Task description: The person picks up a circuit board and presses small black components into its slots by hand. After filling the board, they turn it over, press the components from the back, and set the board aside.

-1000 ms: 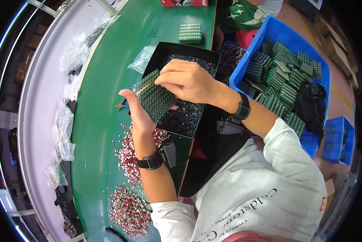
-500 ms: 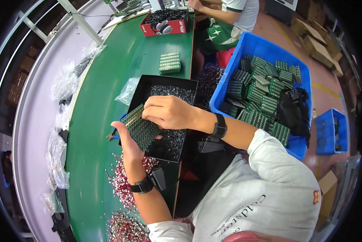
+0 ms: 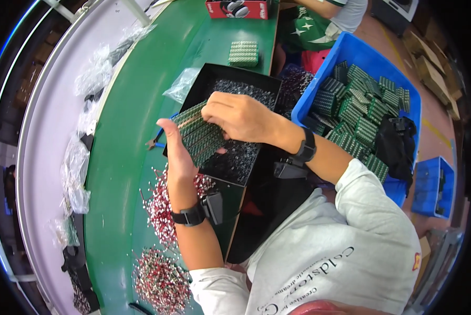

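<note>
My left hand [image 3: 178,157] supports a green circuit board panel [image 3: 201,140] with rows of small parts, thumb along its near-left edge and fingers mostly hidden beneath. My right hand [image 3: 239,116] is closed in a pinch at the panel's upper right edge; what sits between its fingertips is hidden. Both hands are above a black open box [image 3: 230,177] holding many small dark, shiny pieces [image 3: 246,152]. Blue-handled cutters [image 3: 159,143] lie beside the box, partly covered by it and the panel.
Two heaps of red, white and black wires [image 3: 159,210] lie on the green table [image 3: 114,210]. Beyond the box are a stack of boards [image 3: 244,53], a plastic bag [image 3: 182,85] and a red carton [image 3: 240,9]. A blue bin [image 3: 298,113] of boards stands right; a co-worker [image 3: 345,16] sits beyond.
The view has shifted, so the table and bin appear higher. My left hand still holds the panel, and my right hand stays pinched at its upper edge, slightly turned.
</note>
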Available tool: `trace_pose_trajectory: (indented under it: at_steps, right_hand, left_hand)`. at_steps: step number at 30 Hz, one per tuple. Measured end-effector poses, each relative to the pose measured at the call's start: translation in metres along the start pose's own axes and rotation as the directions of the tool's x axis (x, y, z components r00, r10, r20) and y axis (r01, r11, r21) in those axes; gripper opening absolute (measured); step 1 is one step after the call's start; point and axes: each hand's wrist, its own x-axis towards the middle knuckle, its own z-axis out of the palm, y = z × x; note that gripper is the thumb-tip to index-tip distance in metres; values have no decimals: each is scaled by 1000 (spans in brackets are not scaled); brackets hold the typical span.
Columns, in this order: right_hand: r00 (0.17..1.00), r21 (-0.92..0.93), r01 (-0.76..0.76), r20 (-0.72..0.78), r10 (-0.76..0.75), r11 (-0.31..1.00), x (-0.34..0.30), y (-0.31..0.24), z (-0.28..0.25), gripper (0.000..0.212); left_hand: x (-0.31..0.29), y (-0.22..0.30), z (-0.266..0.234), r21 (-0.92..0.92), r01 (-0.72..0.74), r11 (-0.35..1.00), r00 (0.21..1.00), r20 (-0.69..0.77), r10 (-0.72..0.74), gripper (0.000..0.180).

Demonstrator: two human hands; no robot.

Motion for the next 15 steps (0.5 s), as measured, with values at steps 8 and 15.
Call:
trace_pose_trajectory:
  at_steps: [8, 15]
  right_hand:
    - [1000, 8, 29, -11, -29, 1000, -2, -3, 5, 21]
    - [1000, 46, 21, 2, -21, 999, -3, 1, -6, 20]
  left_hand:
    - [-9, 5, 2, -49, -58, 997, 998, 9, 58, 80]
    - [0, 2, 5, -81, -16, 997, 997, 80, 23, 84]
